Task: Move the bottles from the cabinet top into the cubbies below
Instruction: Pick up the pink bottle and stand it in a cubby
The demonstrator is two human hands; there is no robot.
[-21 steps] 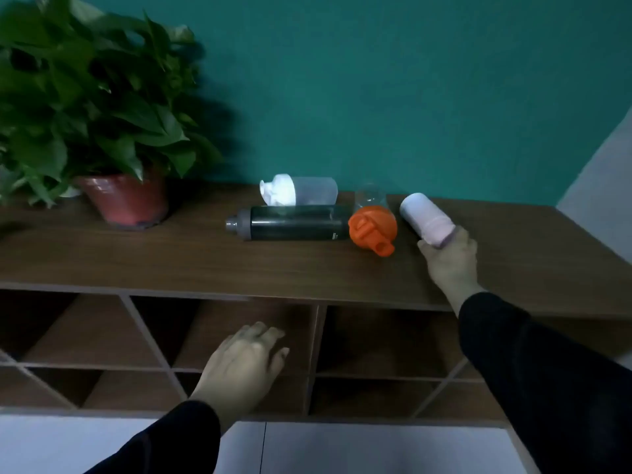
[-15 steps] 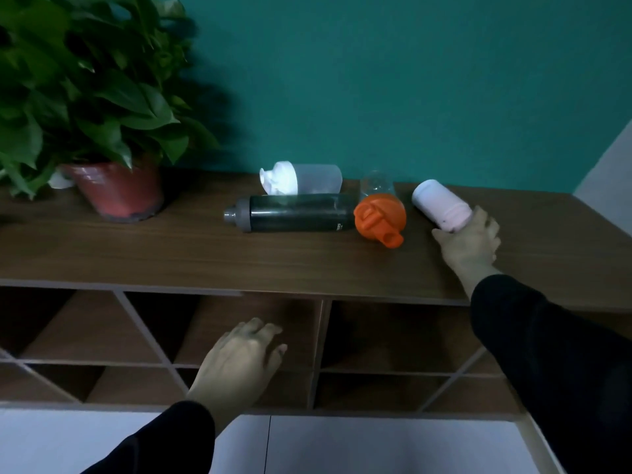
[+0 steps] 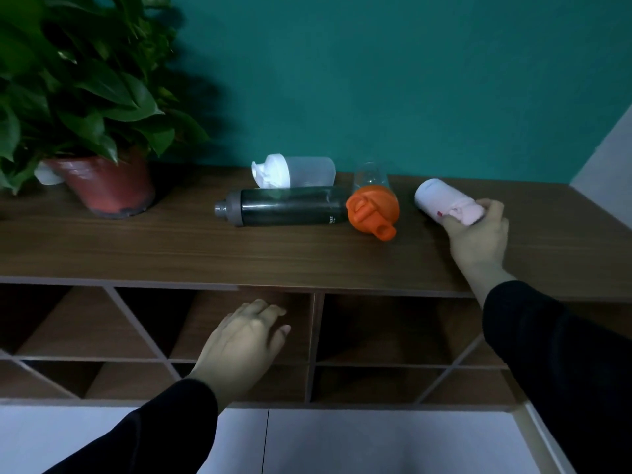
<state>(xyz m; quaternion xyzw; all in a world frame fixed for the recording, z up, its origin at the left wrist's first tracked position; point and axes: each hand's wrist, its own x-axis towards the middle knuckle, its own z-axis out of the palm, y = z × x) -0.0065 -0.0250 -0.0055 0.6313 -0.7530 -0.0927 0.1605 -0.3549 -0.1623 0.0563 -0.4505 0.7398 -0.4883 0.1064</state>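
Right hand (image 3: 478,234) closed around the near end of a white-and-pink cylindrical bottle (image 3: 444,203) lying at 2 o'clock on the brown wooden cabinet top (image 3: 171,248). Left hand (image 3: 244,340) loosely open, empty, before the wooden cubbies (image 3: 393,330). Best practice: grip firmly, lift clear of the orange-lidded clear bottle (image 3: 372,208) at 9 o'clock, then lower.

Right hand (image 3: 478,234) has slid rightward and slightly back along the cabinet top (image 3: 171,248) since the earliest frame, its fingers now wrapped further round the pink end of the white-and-pink bottle (image 3: 444,201), which has travelled with it and sits wider apart from the orange-lidded bottle (image 3: 372,208) than before. Left hand (image 3: 244,340) has edged a little nearer the upper cubby opening (image 3: 212,323), fingers loosely spread.
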